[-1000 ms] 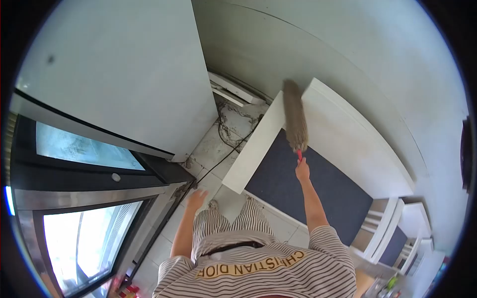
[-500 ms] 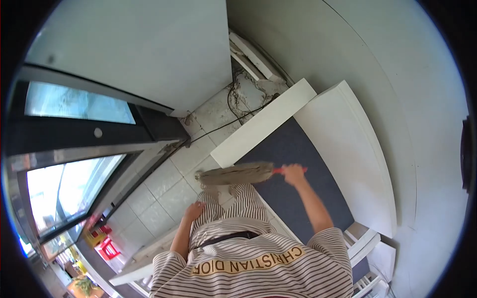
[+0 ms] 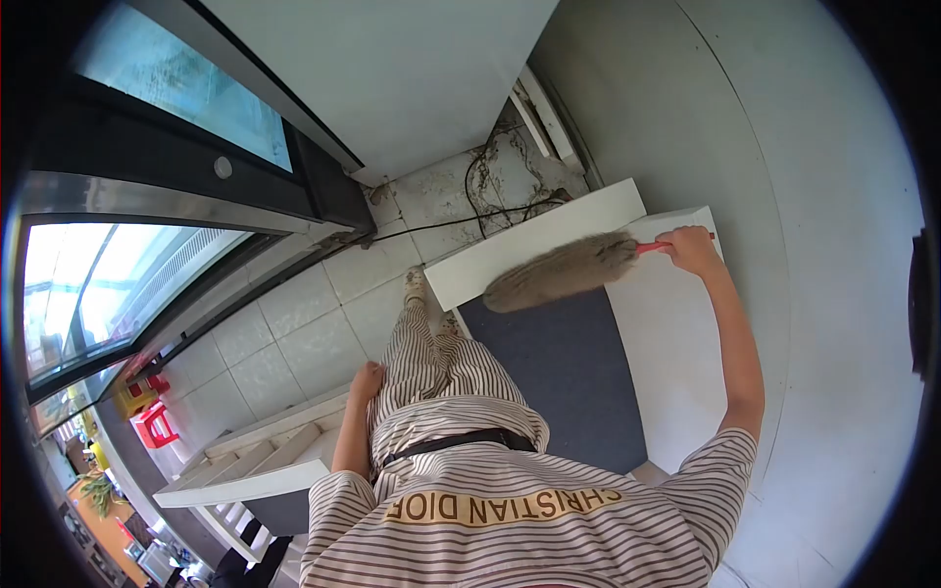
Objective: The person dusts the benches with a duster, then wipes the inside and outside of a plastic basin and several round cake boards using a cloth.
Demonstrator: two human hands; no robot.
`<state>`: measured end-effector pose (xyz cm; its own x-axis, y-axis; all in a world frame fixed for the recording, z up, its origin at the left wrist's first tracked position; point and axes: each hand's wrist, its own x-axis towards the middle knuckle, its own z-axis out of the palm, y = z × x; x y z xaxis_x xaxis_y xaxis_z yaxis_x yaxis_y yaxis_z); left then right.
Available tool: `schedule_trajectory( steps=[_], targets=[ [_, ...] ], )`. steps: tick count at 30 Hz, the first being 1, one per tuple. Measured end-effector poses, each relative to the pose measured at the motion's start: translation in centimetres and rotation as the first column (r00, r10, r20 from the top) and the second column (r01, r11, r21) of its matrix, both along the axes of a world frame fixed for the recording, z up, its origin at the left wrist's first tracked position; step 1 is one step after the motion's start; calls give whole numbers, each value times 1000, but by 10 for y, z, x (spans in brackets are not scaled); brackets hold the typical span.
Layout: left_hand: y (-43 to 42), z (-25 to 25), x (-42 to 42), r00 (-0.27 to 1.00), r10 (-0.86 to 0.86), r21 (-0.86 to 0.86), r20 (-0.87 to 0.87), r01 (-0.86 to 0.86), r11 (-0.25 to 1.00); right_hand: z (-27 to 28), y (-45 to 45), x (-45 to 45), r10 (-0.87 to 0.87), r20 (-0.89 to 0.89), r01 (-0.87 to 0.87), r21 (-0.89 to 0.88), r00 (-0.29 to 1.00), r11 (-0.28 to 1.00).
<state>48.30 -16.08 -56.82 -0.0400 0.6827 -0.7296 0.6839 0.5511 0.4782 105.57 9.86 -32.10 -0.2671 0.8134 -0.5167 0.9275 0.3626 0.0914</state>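
My right hand (image 3: 690,251) is closed around the red handle (image 3: 651,248) of a duster with a long, fluffy grey-brown head (image 3: 564,274). The duster lies across the inner edge of a white board (image 3: 534,243) at the end of a bench, above the dark grey seat (image 3: 549,363). Near my left thigh hangs my left hand (image 3: 368,379), its fingers curled in and nothing visible in them.
Along the right runs the bench's white backrest (image 3: 671,363), close to the wall. A black cable (image 3: 446,225) crosses the dirty floor tiles ahead. Glass doors (image 3: 127,284) stand on the left, with a red stool (image 3: 154,425) beyond. Behind my left arm is a white slatted bench (image 3: 245,470).
My right hand has moved the duster forward and to the right, from over the seat's near part up to the white end board. My view has shifted, and my left hand stays by my thigh.
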Motion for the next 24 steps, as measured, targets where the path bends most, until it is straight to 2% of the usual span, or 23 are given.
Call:
schedule_trajectory(
  steps=[1,2,4,6,8,10,11,13,14,15,16,17,18,19,20,22,24],
  targets=[
    [-14,-21,-12,989,-98,-137,-107,83,987,-4,8,3,-57,-7,57,-1,998,998],
    [-23,-32,-18,958,-209,-282,-196,149,948,-9,11,9,-43,0,43,-8,999,999],
    [-17,-14,-17,973,-156,-292,-168,102,951,-22,16,29,-134,200,148,-55,971,987],
    [-8,-19,-18,984,-122,-332,-129,73,940,-32,23,75,-141,208,129,70,968,989],
    [-6,-36,-21,983,-149,-345,-109,103,933,28,44,50,-226,362,250,-23,905,968],
    [20,-34,-19,982,-169,-349,-85,129,928,69,64,37,-352,289,397,-114,890,911],
    [38,-25,-16,982,-160,-378,-99,111,919,70,71,40,-342,301,393,-125,890,911],
    [75,-25,-13,978,-168,-413,-120,105,905,66,82,45,-419,169,446,-180,892,877],
    [88,-30,-14,986,-144,-316,-88,109,942,55,92,42,-488,254,543,-245,835,803],
    [98,-33,-17,990,-130,-220,-48,116,969,43,91,32,-505,261,564,-260,823,784],
    [112,-31,-18,987,-154,-233,-44,140,962,29,88,19,-473,223,501,-89,853,861],
    [128,-31,-17,996,-88,-149,1,87,985,16,91,9,-427,194,416,95,883,904],
    [145,-30,-17,998,-22,-63,50,26,998,2,100,1,-416,329,384,161,848,909],
    [160,-30,-19,998,-40,-62,48,43,997,-12,109,-5,-408,454,345,220,792,913],
    [173,-30,-23,996,-5,-34,93,9,999,-23,117,-7,-425,453,365,217,784,905],
    [181,-38,-29,988,19,-13,151,-17,1000,-31,128,-12,-342,377,267,238,861,934],
    [182,-57,-41,986,45,120,159,-65,991,-46,124,-34,-281,387,247,137,878,959]
  ],
)
